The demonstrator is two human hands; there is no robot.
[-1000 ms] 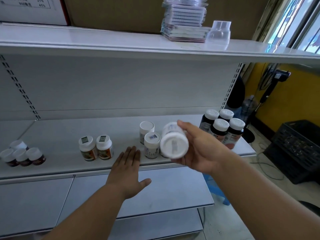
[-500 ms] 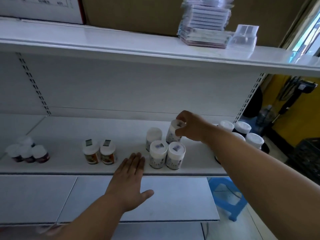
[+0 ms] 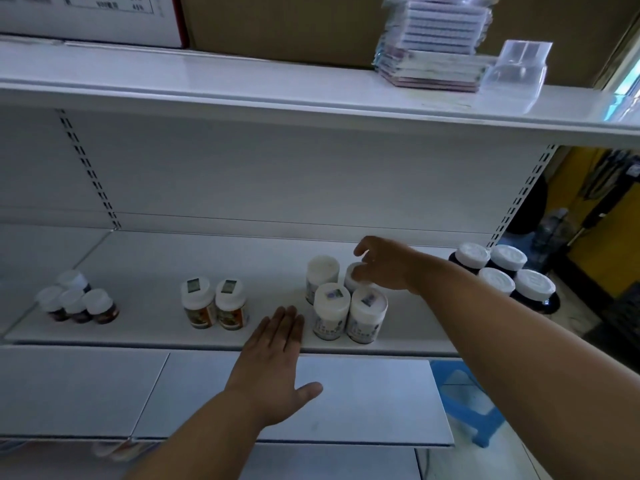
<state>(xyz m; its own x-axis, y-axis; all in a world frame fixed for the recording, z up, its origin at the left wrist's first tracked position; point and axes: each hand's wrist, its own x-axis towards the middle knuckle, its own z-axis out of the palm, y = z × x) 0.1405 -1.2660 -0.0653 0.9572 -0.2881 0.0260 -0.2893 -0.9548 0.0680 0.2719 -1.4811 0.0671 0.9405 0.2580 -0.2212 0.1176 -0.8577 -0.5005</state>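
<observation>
Only thing I can sorta read is "45%" in the printed table on the white box (image 3: pixel 104 19), way up-left of my left hand (image 3: pixel 273 368). Labels on the white bottles (image 3: pixel 330 310) are just blur.

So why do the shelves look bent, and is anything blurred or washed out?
Head view: the wide lens bows the upper shelf into a curve; the right hand over the white bottles is smeared; the small jars at far left are soft; daylight from the window at top right glares on that shelf's end.

Left hand (image 3: pixel 273 368) flat — right hand (image 3: pixel 388 265) seemingly relaxed.
</observation>
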